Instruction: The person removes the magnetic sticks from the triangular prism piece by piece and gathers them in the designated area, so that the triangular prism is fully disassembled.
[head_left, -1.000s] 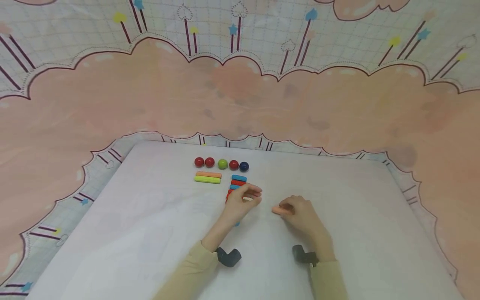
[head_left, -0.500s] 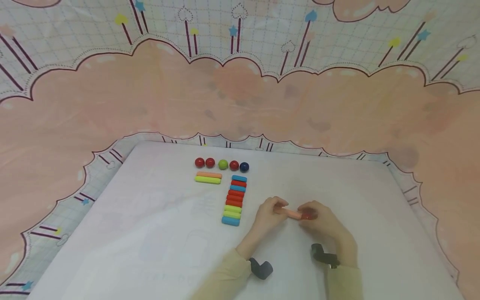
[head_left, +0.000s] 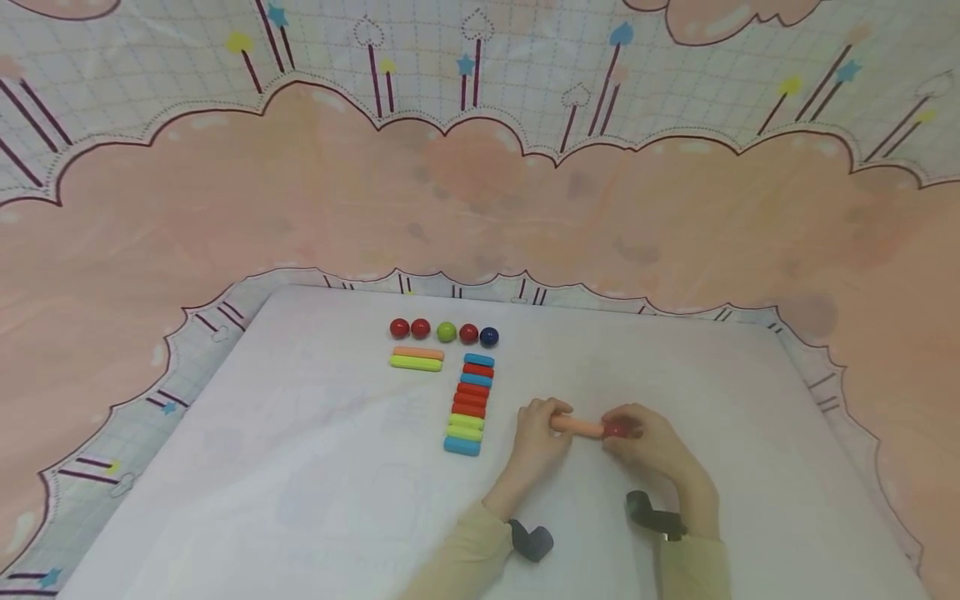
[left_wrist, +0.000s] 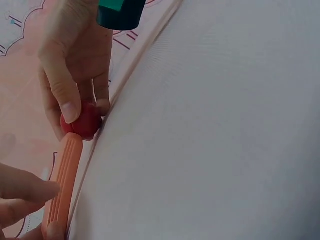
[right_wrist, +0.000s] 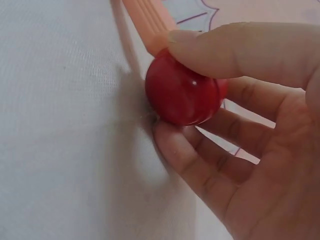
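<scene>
My left hand (head_left: 542, 435) pinches a ridged orange rod (head_left: 581, 427) near its left end, and in the left wrist view the fingers lie along the rod (left_wrist: 64, 182). My right hand (head_left: 651, 440) grips a shiny red ball (right_wrist: 182, 90) between thumb and fingers. Ball and rod meet end-on: the rod's far end touches the red ball (left_wrist: 85, 121). In the right wrist view the thumb tip rests where rod and ball join. Both are held low over the white table. Whether the joint is firmly fixed cannot be seen.
Left of my hands lies a column of short blue, red and yellow-green rods (head_left: 469, 400). Behind it stands a row of red, green and dark blue balls (head_left: 446, 332). A longer orange rod (head_left: 418, 353) and a yellow-green rod (head_left: 416, 363) lie side by side on the white table (head_left: 300, 467).
My left hand has moved right from over the column of short rods and taken the orange rod's left end. My right hand has shifted right and now holds the red ball at the rod's other end.
</scene>
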